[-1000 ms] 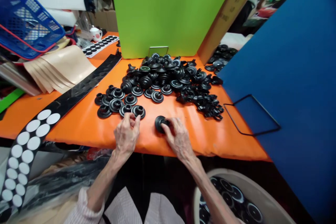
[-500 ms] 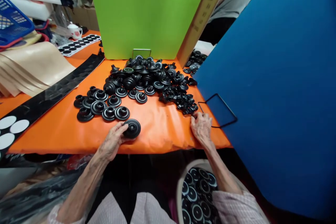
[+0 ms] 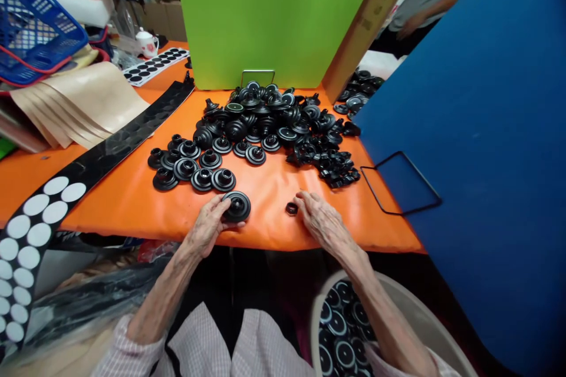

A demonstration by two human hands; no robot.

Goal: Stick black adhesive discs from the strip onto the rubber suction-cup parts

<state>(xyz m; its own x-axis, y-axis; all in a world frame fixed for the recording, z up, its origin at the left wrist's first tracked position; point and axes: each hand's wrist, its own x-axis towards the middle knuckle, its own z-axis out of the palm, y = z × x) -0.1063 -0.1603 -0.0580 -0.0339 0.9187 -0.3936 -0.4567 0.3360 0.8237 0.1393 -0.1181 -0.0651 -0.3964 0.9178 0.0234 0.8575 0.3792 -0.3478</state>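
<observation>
My left hand [image 3: 211, 221] grips a round black stepped disc [image 3: 237, 206] by its left edge, just over the table's front; a short threaded stub stands up from its middle. Between the thumb and fingers of my right hand [image 3: 319, 217] is a small black ring nut [image 3: 291, 208], held a hand's width right of the disc. Beyond my hands lies a heap of similar black discs [image 3: 260, 112]. A smaller pile of black nuts [image 3: 329, 162] sits at its right. Several discs with collars fitted on their stubs [image 3: 202, 178] lie grouped at the left.
A green panel [image 3: 274, 17] stands behind the heap, and a blue panel [image 3: 469, 147] with a black wire loop [image 3: 402, 185] rises at the right. Below the orange table [image 3: 265, 235] is a tub [image 3: 316, 312] of discs. A black sticker strip [image 3: 106, 156] crosses the left.
My right hand has come from the nut pile leftward with a nut. My left hand has turned the disc so its stub faces up. The view has shifted slightly.
</observation>
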